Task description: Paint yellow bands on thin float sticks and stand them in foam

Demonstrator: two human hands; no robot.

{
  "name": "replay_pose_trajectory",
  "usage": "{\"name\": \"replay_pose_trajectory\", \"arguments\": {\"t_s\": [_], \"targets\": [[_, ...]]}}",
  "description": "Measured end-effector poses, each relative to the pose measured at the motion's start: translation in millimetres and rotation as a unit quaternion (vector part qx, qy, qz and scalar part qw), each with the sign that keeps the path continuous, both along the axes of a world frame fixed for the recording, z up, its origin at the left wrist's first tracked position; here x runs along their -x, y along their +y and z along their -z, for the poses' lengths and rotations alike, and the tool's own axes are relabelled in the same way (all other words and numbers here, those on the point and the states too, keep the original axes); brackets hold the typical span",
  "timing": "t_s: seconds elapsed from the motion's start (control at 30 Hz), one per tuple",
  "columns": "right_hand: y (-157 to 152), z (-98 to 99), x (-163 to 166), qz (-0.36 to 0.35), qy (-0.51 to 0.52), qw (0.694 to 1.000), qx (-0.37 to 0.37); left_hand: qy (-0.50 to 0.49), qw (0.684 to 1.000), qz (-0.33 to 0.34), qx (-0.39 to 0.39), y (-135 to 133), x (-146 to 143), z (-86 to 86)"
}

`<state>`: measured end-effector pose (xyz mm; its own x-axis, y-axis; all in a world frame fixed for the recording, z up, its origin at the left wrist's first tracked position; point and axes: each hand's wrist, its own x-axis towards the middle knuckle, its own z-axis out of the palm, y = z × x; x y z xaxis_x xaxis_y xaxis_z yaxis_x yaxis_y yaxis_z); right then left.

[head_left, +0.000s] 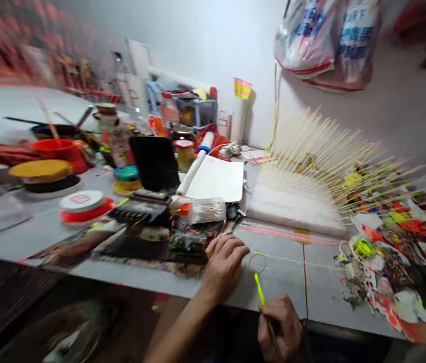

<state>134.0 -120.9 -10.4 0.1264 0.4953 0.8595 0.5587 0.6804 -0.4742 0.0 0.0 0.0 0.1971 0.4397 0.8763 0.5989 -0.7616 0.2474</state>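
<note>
My right hand point(281, 327) is at the front table edge, its fingers closed round a thin neon-yellow stick point(260, 290) that points up and away from me. Just beyond the stick's tip lies a small thin ring point(257, 263) on the grey tabletop. My left hand point(226, 264) rests on the table left of the ring, fingers loosely bent and slightly apart; its fingertips are partly hidden. Beside it is a dark tray point(122, 247) bearing a clear pack of thin white sticks point(207, 210) and a dark bundle with orange and green specks point(188, 241).
A white foam block point(296, 209) holds many thin upright yellow-pink sticks. Heaped scraps and packets point(390, 272) cover the right side. Jars, a red-and-white tub point(82, 204), a black panel point(154, 164) and a white board point(216, 179) stand behind. Plastic bags point(307, 40) hang on the wall.
</note>
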Motion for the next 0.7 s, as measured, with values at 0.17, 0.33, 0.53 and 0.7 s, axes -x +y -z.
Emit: {"name": "replay_pose_trajectory", "arguments": {"t_s": [0.17, 0.33, 0.53, 0.7], "targets": [[-6, 2.2, -13, 0.082, 0.048, 0.990, -0.100, -0.047, 0.998, 0.051, 0.014, 1, -13, -12.8], [-22, -1.1, -57, 0.126, 0.023, 0.989, -0.069, -0.079, 0.984, 0.153, 0.051, 15, -65, -30.9], [-34, 15.4, -104, 0.203, 0.021, 0.977, -0.059, 0.002, 0.966, 0.235, 0.109, 47, -173, -27.6], [-33, 20.0, -124, 0.230, 0.016, 0.971, -0.062, 0.041, 0.964, 0.229, 0.129, 80, -253, -9.3]]}}
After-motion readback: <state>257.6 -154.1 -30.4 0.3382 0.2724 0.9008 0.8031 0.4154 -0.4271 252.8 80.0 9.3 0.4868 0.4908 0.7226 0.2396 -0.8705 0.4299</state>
